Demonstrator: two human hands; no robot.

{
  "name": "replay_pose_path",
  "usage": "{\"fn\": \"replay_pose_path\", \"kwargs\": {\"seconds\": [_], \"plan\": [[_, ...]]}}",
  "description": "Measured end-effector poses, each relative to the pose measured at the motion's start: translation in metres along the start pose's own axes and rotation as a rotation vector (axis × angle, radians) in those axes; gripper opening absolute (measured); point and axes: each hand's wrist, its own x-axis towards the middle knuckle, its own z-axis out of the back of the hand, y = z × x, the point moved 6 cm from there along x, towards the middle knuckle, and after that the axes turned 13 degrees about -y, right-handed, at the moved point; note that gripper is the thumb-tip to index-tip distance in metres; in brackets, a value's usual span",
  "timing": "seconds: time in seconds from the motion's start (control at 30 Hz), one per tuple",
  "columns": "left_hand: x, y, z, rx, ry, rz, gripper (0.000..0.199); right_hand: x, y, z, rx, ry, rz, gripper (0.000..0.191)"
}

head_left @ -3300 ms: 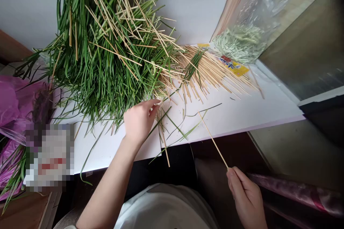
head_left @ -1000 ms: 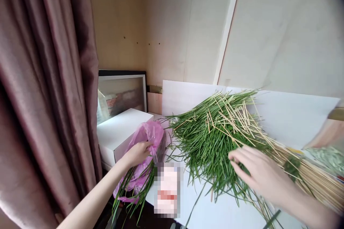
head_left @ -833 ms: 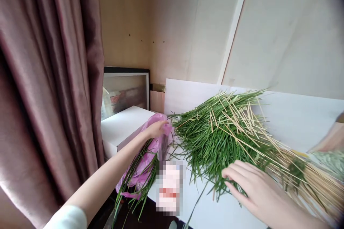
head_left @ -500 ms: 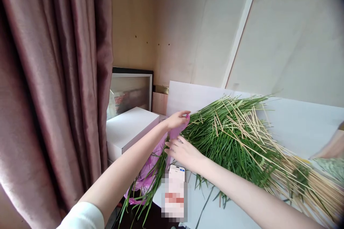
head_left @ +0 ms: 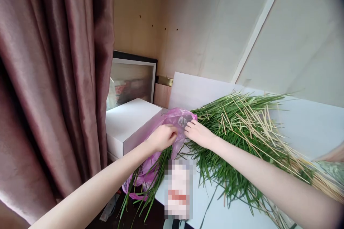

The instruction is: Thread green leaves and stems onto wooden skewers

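A thin pink plastic bag hangs over the table's left edge, its upper part spread between my hands. My left hand has its fingers curled together against the near side of the bag. The fingers of my right hand are closed on the bag's right rim. Long green stalks droop beside the lower bag, below my left hand. To the right lies a big pile of green leafy stalks mixed with pale dry straws, its left end touching the bag near my right hand.
A white box stands left of the bag, before a framed picture. A blurred-out phone lies at the near edge of the white table. The pink curtain fills the left side. Part of a person shows far right.
The bag's upper part has been lifted and spread wider. My left hand has come down and nearer, its fingers curling in. My right hand has moved up and right to the bag's rim.
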Motion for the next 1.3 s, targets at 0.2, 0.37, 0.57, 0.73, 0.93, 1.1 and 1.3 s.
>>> {"fn": "replay_pose_path", "kwargs": {"seconds": [0.2, 0.37, 0.57, 0.73, 0.93, 1.1, 1.3], "plan": [[0.011, 0.070, -0.058, 0.119, 0.189, 0.248, 0.019, 0.015, 0.004, -0.012, -0.031, -0.027, -0.092, 0.020], [0.028, 0.093, -0.087, 0.191, 0.242, 0.479, 0.034, 0.018, -0.008, -0.013, -0.079, 0.001, -0.109, 0.016], [0.030, 0.094, -0.116, 0.240, 0.242, 0.601, 0.035, -0.002, -0.025, 0.006, -0.115, 0.024, -0.097, 0.014], [0.020, 0.093, -0.120, 0.229, 0.173, 0.536, 0.034, -0.013, -0.030, 0.012, -0.113, 0.018, -0.104, 0.013], [0.018, 0.092, -0.124, 0.209, 0.147, 0.503, 0.034, -0.015, -0.034, 0.014, -0.098, 0.011, -0.114, 0.014], [0.028, 0.093, -0.134, 0.209, 0.178, 0.495, 0.035, -0.016, -0.036, 0.016, -0.097, 0.032, -0.113, 0.017], [0.035, 0.098, -0.127, 0.166, 0.098, 0.456, 0.036, -0.022, -0.038, 0.018, -0.095, 0.060, -0.115, 0.017]]}}
